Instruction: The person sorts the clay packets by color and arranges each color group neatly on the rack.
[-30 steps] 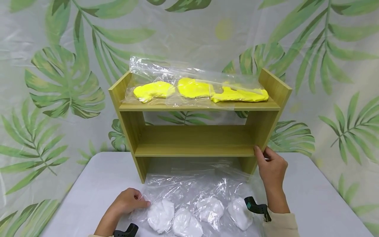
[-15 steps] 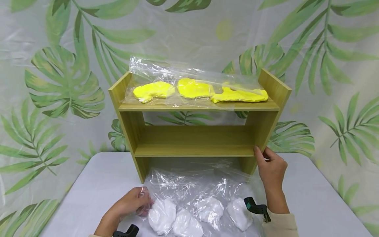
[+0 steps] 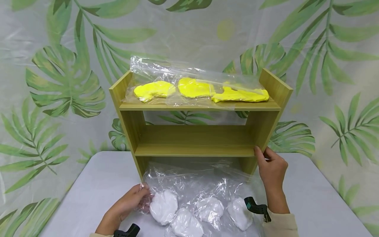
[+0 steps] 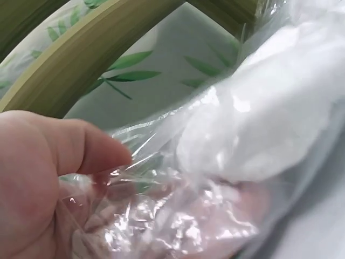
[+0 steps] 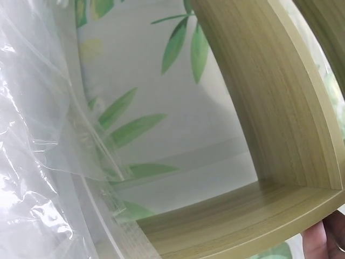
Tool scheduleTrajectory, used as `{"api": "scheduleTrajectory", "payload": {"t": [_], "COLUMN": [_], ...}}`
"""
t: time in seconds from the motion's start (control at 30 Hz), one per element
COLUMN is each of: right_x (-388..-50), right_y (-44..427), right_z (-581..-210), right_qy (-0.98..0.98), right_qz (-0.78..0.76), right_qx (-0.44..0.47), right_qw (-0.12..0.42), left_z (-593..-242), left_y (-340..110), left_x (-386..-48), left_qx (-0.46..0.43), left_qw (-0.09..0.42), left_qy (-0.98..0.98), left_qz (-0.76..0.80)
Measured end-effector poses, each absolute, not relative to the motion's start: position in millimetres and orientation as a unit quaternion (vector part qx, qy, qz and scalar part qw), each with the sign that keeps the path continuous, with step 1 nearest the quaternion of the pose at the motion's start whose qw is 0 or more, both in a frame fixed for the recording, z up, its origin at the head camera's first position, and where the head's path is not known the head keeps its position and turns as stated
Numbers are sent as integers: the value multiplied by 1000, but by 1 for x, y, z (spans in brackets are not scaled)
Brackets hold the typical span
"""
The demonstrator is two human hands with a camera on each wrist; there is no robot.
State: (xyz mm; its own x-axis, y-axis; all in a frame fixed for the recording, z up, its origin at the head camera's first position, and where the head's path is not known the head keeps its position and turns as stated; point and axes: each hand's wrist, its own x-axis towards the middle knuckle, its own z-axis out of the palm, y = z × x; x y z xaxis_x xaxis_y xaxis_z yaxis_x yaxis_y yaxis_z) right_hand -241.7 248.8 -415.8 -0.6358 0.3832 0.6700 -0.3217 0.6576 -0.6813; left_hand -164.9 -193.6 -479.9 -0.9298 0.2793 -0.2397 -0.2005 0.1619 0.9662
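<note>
The leftmost clear bag [image 3: 160, 179], over the bench [image 3: 100, 177] at the front of the wooden shelf [image 3: 193, 140], has its white lump [image 3: 164, 208] nearer the person and loose film toward the shelf; its long axis seems to run away from the person, though overlapping plastic blurs the outline. The left hand [image 3: 131, 199] pinches its left edge; well apart, the right hand [image 3: 273, 168] grips the shelf's right side panel [image 3: 262, 133]. In all, four white lumps [image 3: 210, 209] show below, three yellow lumps [image 3: 195, 88] on top

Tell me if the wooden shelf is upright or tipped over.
Upright: in the head view, the shelf stands on the table, boards level, the right hand at its side.
</note>
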Motion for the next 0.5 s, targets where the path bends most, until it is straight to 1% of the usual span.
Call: {"api": "scheduleTrajectory", "payload": {"t": [0.27, 0.5], "right_x": [-241, -241], "right_y": [248, 248], "right_z": [-415, -416], "right_qy": [-801, -801], "right_qz": [418, 419], "right_qx": [-14, -17], "right_qw": [428, 428], "left_z": [-488, -493], "left_y": [-184, -178], "left_x": [-169, -170], "left_qx": [-2, 0], "left_qw": [175, 172], "left_qy": [717, 711], "left_qz": [674, 681]}}
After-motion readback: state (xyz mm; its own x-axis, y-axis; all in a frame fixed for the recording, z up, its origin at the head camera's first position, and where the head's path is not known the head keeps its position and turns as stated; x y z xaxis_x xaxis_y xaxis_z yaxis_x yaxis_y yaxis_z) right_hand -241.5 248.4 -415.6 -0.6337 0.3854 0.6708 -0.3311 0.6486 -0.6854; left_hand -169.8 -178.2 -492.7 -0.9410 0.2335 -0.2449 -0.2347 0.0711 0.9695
